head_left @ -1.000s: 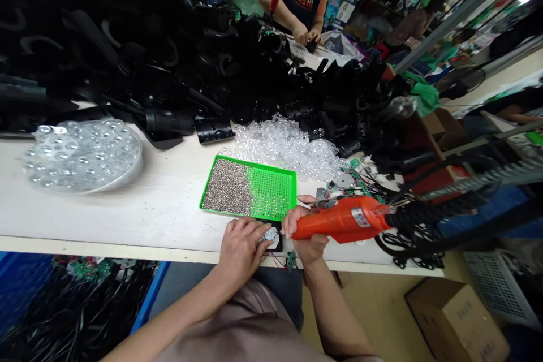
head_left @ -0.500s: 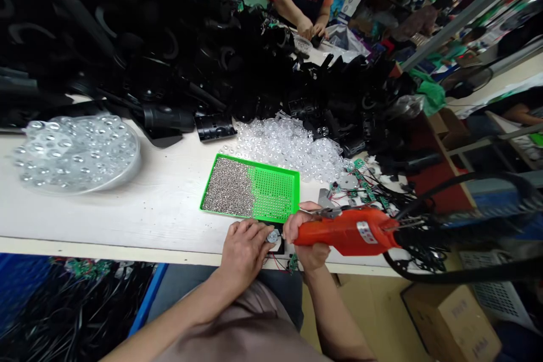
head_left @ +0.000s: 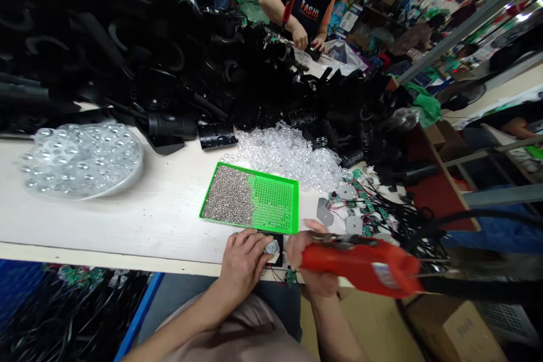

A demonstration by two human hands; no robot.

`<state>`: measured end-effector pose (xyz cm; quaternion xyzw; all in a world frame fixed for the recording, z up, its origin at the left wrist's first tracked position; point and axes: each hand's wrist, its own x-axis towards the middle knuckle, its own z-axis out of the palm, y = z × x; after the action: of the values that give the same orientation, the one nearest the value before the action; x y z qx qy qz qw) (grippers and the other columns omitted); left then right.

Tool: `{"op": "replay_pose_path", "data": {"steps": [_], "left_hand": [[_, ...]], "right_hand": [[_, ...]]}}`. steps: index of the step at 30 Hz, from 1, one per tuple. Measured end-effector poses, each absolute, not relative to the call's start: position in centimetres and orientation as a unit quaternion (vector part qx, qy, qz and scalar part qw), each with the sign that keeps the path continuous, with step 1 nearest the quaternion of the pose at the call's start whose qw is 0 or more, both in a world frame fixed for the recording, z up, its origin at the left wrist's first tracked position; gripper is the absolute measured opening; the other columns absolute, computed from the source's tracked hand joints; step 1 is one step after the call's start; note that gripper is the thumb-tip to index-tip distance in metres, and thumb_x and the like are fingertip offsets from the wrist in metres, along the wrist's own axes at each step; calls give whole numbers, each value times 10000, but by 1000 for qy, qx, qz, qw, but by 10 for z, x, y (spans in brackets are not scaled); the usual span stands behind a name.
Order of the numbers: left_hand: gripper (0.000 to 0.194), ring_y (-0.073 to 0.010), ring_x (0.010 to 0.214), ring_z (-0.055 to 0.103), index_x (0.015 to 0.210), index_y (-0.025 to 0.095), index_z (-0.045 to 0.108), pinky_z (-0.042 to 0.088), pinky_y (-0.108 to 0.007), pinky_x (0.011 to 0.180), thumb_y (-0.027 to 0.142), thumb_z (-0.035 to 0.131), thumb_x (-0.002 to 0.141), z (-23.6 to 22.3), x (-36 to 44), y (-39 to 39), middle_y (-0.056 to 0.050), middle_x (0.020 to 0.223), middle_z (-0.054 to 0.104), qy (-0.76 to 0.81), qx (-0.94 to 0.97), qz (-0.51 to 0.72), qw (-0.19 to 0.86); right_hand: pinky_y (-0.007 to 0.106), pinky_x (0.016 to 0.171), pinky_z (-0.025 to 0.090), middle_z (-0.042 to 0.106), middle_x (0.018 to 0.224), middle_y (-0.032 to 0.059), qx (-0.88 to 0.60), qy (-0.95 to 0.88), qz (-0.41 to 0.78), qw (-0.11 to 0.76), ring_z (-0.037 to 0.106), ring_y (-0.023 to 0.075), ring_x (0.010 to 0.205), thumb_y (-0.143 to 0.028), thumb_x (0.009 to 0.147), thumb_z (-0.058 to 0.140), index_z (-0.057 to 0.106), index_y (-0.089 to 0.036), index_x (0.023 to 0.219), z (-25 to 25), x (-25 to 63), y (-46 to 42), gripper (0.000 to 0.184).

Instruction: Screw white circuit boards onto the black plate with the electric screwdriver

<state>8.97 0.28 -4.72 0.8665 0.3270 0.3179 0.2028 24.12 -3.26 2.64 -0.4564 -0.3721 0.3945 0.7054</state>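
A round metal disc [head_left: 271, 247] is being kept on a black square pad [head_left: 276, 237] near the front edge of the surface [head_left: 127, 220]. The left hand [head_left: 244, 266] is being laid over it from the left, fingers closed up together with their tips at the disc's rim; whether the disc is being pinched cannot be told. An orange-red power tool [head_left: 360, 266] is being gripped in the right hand [head_left: 311, 271], fingers wrapped round the barrel, its metal tip pointing toward the disc without touching it. A green tray [head_left: 274, 203] of small silver parts [head_left: 223, 195] is being kept just behind the pad, with loose circuit boards [head_left: 360, 209] and wires to the right. Firm, flat pressure from the left hand appears best for keeping the disc from shifting.
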Motion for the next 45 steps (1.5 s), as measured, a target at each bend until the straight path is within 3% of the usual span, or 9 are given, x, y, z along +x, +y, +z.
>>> {"op": "replay_pose_path", "data": {"steps": [3, 8, 23, 34, 45], "left_hand": [[234, -218, 1017, 560, 1137, 203, 633, 395, -358, 844, 271, 533, 937, -47, 90, 3, -48, 1013, 703, 326, 868, 321, 191], [235, -215, 1008, 565, 1129, 210, 645, 410, -352, 842, 272, 531, 933, -48, 89, 5, -55, 999, 702, 323, 870, 326, 178], [248, -228, 1006, 557, 1139, 189, 633, 416, -364, 843, 284, 496, 955, -46, 90, 5, -68, 1001, 702, 314, 866, 339, 189], [251, -224, 1014, 566, 1155, 205, 628, 429, -372, 871, 281, 542, 932, -49, 90, 4, -66, 1018, 696, 319, 867, 325, 203], [263, -234, 1028, 546, 1169, 192, 615, 411, -373, 857, 271, 558, 925, -50, 89, 3, -69, 1042, 687, 312, 876, 307, 201]], "right_hand": [[265, 412, 372, 504, 501, -71, -410, -381, 317, 765, 412, 120, 372, -686, 679, 658, 584, -288, 1118, 32, 256, -17, 598], [219, 349, 319, 457, 506, -77, -436, -376, 323, 751, 384, 104, 366, -677, 684, 642, 577, -238, 1058, 5, 278, 11, 581], [253, 408, 380, 463, 504, -81, -442, -395, 365, 718, 484, 143, 431, -708, 618, 671, 538, -236, 1016, -21, 274, 16, 630], [276, 373, 341, 454, 460, -84, -447, -327, 329, 765, 364, 118, 329, -816, 617, 583, 584, -260, 1083, 54, 247, -18, 725], [251, 383, 350, 483, 489, -76, -430, -338, 364, 754, 389, 111, 349, -771, 629, 634, 607, -238, 1065, 21, 228, -26, 689]]}}
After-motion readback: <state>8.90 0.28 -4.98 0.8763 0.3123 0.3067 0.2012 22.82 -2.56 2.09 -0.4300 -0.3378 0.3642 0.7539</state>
